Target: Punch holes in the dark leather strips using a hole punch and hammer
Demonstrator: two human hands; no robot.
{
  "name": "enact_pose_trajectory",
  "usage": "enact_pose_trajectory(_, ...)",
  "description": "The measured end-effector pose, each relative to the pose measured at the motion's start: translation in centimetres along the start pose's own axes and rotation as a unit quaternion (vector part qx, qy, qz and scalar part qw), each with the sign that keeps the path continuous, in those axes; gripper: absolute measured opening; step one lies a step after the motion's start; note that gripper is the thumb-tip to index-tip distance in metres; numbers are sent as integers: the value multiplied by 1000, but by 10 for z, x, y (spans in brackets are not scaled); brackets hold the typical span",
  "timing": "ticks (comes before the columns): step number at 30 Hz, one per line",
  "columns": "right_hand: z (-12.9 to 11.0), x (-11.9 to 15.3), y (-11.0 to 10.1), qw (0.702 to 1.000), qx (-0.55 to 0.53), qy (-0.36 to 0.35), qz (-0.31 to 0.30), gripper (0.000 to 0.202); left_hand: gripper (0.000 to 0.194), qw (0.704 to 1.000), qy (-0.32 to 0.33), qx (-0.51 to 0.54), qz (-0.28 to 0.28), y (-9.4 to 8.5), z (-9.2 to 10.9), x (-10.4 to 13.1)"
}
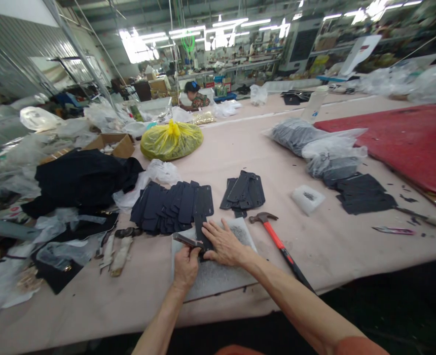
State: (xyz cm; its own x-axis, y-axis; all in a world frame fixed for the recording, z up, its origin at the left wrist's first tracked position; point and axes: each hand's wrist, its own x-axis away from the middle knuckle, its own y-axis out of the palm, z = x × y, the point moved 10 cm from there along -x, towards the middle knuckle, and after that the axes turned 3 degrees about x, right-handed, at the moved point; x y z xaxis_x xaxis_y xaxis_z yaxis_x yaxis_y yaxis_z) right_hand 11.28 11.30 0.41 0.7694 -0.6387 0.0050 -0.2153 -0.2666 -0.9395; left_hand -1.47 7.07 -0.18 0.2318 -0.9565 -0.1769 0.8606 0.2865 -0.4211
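Note:
My left hand (186,266) is closed, thumb and fingers pinching a dark narrow bar (185,240) whose exact kind I cannot make out. Flat and with fingers spread, my right hand (223,244) presses on a dark fabric-like piece (200,227). That piece lies on a whitish square board (218,281), and the hands hide part of it. Just beyond the board is an overlapping row of similar dark pieces (166,207), with a smaller pile (243,190) to its right. A claw hammer (277,236) with a red and black handle rests right of the board.
Left of the board lie wrapped-handle tools (122,251) and black cloth (85,175). A yellow bag (171,140) sits farther back. To the right are a white block (308,198), dark pieces (366,195), a cutter (393,230) and a red sheet (399,140). A person (196,96) sits beyond the table.

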Motion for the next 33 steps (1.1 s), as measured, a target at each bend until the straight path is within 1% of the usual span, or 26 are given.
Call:
enact_pose_trajectory(2,2,5,-1,1000,-16,3,-3,90,26,1000,2,1,-6,3,-2,0)
enact_pose_trajectory(3,2,10,-1,1000,-24,8,-4,87,26,1000,0,2,-10,4,-4,0)
enact_pose_trajectory(7,0,31,3,998,-35,42,16,61,27,1000,-1,-4,-26,9,-9,3)
enact_pose_trajectory(10,-2,34,0,996,-36,69,42,53,29,999,7,-9,-38,12,-8,4)
enact_pose_trajectory(17,0,32,-4,994,-50,84,52,52,27,997,36,-26,-59,16,-1,4)
enact_pose_trajectory(21,1,33,-2,993,-55,84,58,51,27,997,33,-37,-53,17,-5,5)
enact_pose_trajectory(27,3,33,-2,992,-58,86,67,53,27,995,44,-53,-65,21,-8,4)
enact_pose_trajectory(30,3,34,-4,992,-61,85,74,52,26,993,56,-75,-69,23,-4,4)
enact_pose_trajectory(33,1,33,-5,991,-65,81,83,52,26,987,86,-107,-88,29,5,3)
